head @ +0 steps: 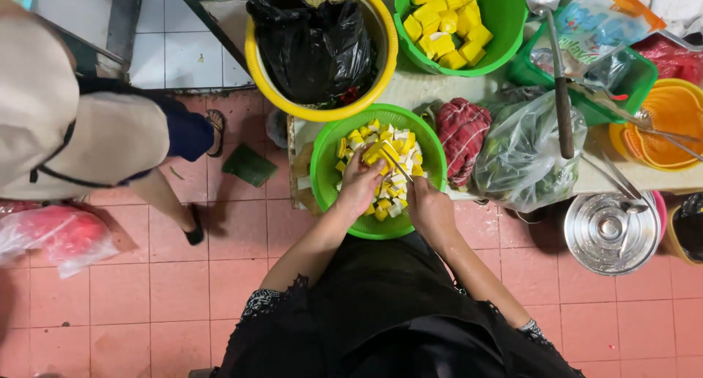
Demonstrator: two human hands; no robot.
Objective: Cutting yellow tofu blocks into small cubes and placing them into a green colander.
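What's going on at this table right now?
A person in black works over a green basket of yellow and white cubes. The left hand holds a yellow piece above the pile, and the right hand holds a knife against it. Behind are a yellow basket holding a black bag and a green bowl of uncut yellow blocks. Another person stands to the left.

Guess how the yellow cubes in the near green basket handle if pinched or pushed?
The yellow cubes look soft: white cut faces and clean edges suggest they would crumble under a hard pinch. Flat sides mean they should slide, not roll. Piled loosely in the green basket, under the left hand and right hand, they probably shift easily.
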